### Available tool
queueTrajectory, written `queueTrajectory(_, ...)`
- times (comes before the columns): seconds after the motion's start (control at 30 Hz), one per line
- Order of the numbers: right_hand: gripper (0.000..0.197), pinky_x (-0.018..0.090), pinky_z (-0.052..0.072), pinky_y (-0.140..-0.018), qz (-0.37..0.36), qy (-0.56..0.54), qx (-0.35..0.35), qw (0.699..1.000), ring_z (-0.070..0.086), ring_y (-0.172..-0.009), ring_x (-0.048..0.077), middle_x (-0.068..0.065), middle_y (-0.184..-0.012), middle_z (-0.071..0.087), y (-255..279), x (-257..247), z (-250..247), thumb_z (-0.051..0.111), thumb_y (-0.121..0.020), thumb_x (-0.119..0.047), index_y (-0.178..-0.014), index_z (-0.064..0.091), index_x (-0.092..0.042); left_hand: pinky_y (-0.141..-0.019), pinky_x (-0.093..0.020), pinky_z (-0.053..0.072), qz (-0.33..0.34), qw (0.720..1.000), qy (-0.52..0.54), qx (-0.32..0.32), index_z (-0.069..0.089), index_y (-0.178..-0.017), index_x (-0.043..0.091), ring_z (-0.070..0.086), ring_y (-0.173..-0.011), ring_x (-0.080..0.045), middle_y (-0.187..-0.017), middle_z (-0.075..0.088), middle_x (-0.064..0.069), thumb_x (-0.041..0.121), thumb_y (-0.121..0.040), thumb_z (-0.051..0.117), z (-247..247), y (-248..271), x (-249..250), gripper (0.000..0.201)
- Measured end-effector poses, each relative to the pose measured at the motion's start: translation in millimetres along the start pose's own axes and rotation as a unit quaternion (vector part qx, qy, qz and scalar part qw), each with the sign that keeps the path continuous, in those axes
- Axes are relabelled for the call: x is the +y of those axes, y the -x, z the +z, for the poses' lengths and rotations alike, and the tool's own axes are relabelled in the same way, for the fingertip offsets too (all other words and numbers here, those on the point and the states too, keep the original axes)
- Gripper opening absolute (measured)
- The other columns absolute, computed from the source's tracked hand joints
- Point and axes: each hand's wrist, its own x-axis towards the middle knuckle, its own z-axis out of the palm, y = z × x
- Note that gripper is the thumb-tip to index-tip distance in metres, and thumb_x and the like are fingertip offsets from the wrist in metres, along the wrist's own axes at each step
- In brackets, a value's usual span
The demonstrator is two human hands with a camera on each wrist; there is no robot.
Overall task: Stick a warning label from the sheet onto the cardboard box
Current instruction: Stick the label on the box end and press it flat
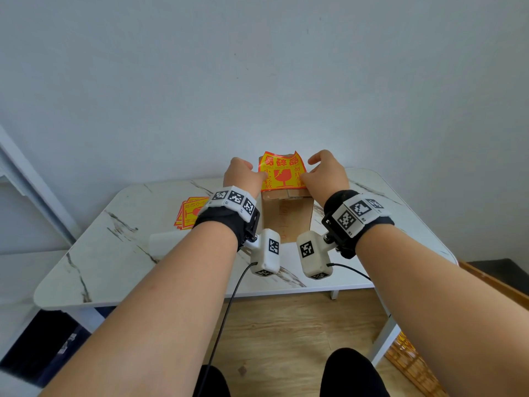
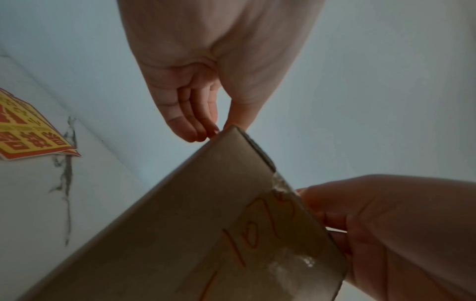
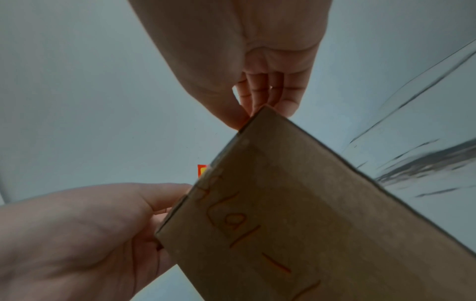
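Marble-patterned table point(image 1: 120, 253) carries a stack of yellow-and-red label sheets point(image 1: 190, 212) at about nine o'clock from the cardboard box point(image 1: 286, 219). The left hand point(image 1: 243, 174) pinches the left edge of the warning label point(image 1: 282, 171), thumb and fingertips together on it. The label lies over the box top, its far corners curling up. At three o'clock, the right hand point(image 1: 326, 173) pinches the right edge likewise.

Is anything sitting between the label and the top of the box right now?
Nothing visible. The yellow-and-red warning label lies over the top of the brown cardboard box, far corners curling up, with the left hand and right hand at its sides.
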Motion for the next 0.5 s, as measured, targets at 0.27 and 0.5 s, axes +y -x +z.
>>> queueTrajectory(0.27, 0.031, 0.031, 0.049, -0.074, -0.001, 0.001, 0.002, 1.000, 0.061, -0.087, 0.022, 0.009, -0.105, 0.067, -1.3, 0.7, -2.0, 0.059, -0.088, -0.014, -0.119, 0.053, -0.013, -0.093, -0.042, 0.054, -0.012, 0.999, 0.028, -0.009, 0.057, -0.120, 0.008, 0.068, -0.102, -0.033, -0.115, 0.068, -0.015, 0.033, -0.079, 0.074, 0.8, -3.1, -3.3, 0.051)
queueTrajectory(0.5, 0.032, 0.029, 0.045, -0.071, 0.003, 0.006, -0.004, 1.000, 0.059, -0.086, 0.020, 0.009, -0.109, 0.066, -3.6, 1.7, -3.3, 0.060, -0.088, -0.013, -0.120, 0.054, -0.013, -0.095, -0.043, 0.054, -0.015, 0.999, 0.045, -0.020, 0.059, -0.122, 0.006, 0.068, -0.105, -0.033, -0.119, 0.068, -0.016, 0.032, -0.078, 0.075, -0.1, -3.5, -3.0, 0.054)
